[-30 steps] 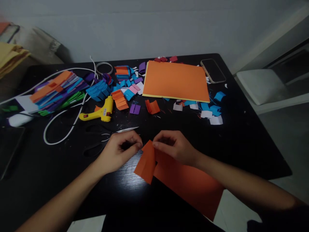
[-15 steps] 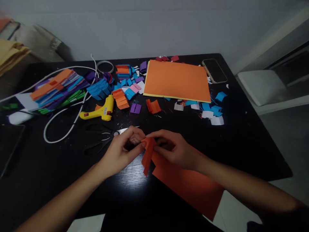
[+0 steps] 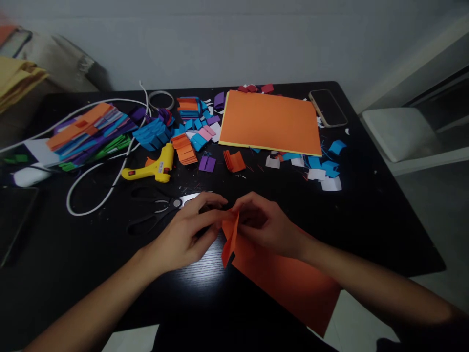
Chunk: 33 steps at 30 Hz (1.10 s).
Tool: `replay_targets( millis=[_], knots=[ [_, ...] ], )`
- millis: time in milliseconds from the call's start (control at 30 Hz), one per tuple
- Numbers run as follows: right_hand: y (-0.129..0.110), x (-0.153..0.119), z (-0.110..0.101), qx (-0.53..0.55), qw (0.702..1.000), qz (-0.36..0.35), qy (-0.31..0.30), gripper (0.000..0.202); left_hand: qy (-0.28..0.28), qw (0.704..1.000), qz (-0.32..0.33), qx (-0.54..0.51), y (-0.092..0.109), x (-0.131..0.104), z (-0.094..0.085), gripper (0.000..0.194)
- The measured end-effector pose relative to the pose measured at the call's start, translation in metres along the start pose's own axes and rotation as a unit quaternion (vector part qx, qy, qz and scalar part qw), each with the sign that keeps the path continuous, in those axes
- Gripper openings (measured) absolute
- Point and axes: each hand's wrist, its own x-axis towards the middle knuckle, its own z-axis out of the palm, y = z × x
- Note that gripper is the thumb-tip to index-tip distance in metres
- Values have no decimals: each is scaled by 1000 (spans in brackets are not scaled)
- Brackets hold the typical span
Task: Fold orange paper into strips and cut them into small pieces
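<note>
yellow glue gun | looped white cable | phone, far right | apparently a white mouse, left

On the bench, a sheet stack lies at upper centre, the phone at its upper right corner. Left of centre, the glue gun is above the scissors, the cable to their left. Just below centre, a slip is between the hands.

Over the black counter, a person's left grip and right grip meet at a creased orange paper, both pinching near its top. A larger orange sheet lies partly under the right forearm. Scissors rest just beyond the left wrist; farther off sit a yellow glue gun and, at the far right corner, a phone.
</note>
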Motion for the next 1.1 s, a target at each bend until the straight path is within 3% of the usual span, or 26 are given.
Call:
replay_targets(
  millis=[233,433,700,1100],
  knots=[
    [-1,0,-2,5,999,30,-21,27,-7,1000,23,18,3,-3,-1,46],
    [1,0,-2,-8,999,40,-7,25,67,997,38,-11,12,-3,-1,30],
    [3,1,-2,-10,999,52,7,29,20,993,87,-82,25,-2,2,34],
    [3,-2,-1,-41,999,7,-9,21,39,986,159,-9,31,-6,2,30]
  ],
)
